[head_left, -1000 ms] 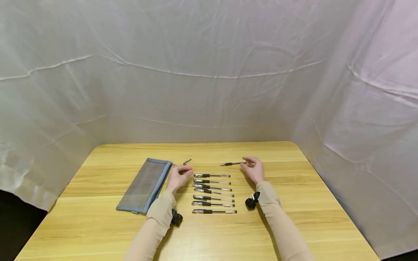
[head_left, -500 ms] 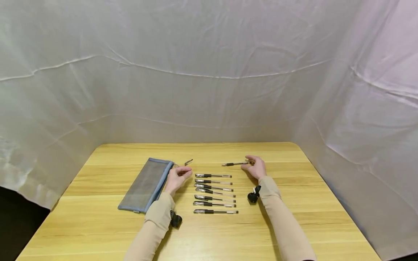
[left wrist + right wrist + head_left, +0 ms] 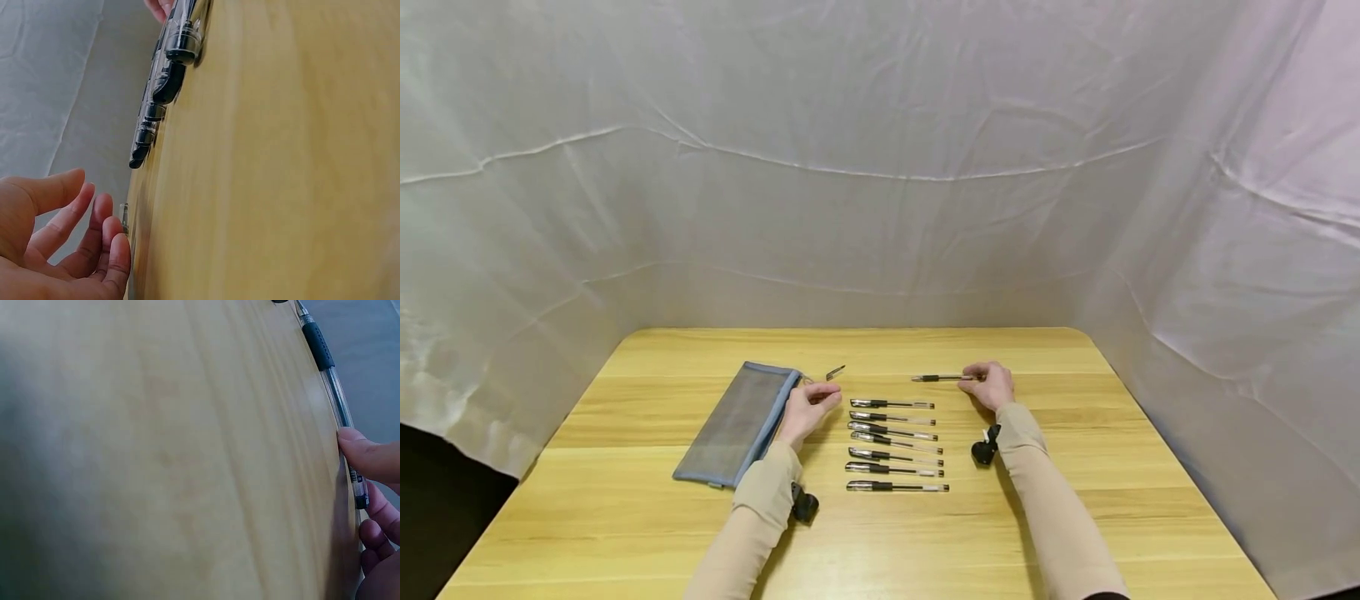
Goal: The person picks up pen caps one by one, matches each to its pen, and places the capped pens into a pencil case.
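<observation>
In the head view my right hand [image 3: 989,385] holds an uncapped pen [image 3: 934,378] by its rear end, the black grip and tip pointing left. The right wrist view shows the thumb [image 3: 369,454] pressed on the clear barrel, with other fingers partly hidden behind the pen. My left hand [image 3: 807,412] is beside the pouch's right edge, its fingers loosely bent with a gap to the thumb and nothing between them. Just beyond its fingertips lies a pen cap [image 3: 835,372], clear with a dark clip. In the left wrist view the cap [image 3: 124,217] is partly hidden behind the fingers.
Several capped black pens [image 3: 891,430] lie in a column between the arms, caps to the left. A blue-edged mesh zip pouch [image 3: 730,425] lies flat at the left. Grey cloth [image 3: 880,225] hangs around the back and sides of the wooden table [image 3: 880,550].
The right hand's fingers, more spread before, have drawn in around the pen's rear end, and the pen lies more level. The left hand stays nearly still. The whole view has shifted slightly.
</observation>
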Available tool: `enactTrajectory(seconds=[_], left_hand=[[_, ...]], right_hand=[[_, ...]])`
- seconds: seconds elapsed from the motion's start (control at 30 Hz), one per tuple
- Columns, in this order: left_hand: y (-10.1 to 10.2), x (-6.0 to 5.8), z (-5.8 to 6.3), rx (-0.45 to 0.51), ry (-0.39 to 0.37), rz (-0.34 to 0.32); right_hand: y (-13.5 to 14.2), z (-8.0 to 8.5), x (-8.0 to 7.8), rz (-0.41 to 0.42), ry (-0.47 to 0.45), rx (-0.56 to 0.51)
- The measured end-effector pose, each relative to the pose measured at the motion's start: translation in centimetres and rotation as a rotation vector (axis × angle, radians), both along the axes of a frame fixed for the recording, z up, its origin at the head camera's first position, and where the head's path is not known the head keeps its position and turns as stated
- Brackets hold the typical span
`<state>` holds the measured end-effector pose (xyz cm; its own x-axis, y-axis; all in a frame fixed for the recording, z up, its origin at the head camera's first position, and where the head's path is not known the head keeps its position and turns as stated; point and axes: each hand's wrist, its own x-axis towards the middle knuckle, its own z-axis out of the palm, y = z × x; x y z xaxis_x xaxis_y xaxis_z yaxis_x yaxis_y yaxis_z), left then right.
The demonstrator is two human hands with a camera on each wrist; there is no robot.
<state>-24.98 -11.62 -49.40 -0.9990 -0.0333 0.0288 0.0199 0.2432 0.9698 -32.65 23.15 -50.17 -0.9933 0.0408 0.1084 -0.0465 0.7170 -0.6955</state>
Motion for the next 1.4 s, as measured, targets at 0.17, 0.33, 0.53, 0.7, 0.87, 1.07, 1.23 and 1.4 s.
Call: enactTrajectory(seconds=[0.17,0.33,0.53,0.7,0.87,1.07,1.23,1.4], left_hand=[[0.0,-0.1,-0.1,0.009,-0.002,0.0],[0.1,-0.1,-0.1,0.012,0.002,0.008],[0.1,-0.1,0.1,0.01,0.001,0.014],[0.1,-0.1,0.0,0.008,0.0,0.024],[0.2,-0.2,-0.1,0.007,-0.004,0.036],[0.3,-0.4,-0.1,-0.001,-0.017,0.073],[0.3,-1.0,0.0,0.013,-0.017,0.135],[0.6,-1.5,0.0,0.047,-0.024,0.18]], right_hand=[[0.2,0.0,0.0,-0.01,-0.022,-0.011],[0.5,-0.1,0.0,-0.002,-0.031,-0.017],[0.6,-0.1,0.1,0.014,-0.02,-0.03],[0.4,0.1,0.6,0.032,-0.005,-0.095],[-0.3,0.0,1.6,-0.01,0.052,-0.201],[-1.3,-0.3,3.2,-0.074,0.078,-0.344],[-2.0,-0.2,4.4,-0.1,0.046,-0.505],[-2.4,-0.2,5.5,-0.124,-0.005,-0.683]])
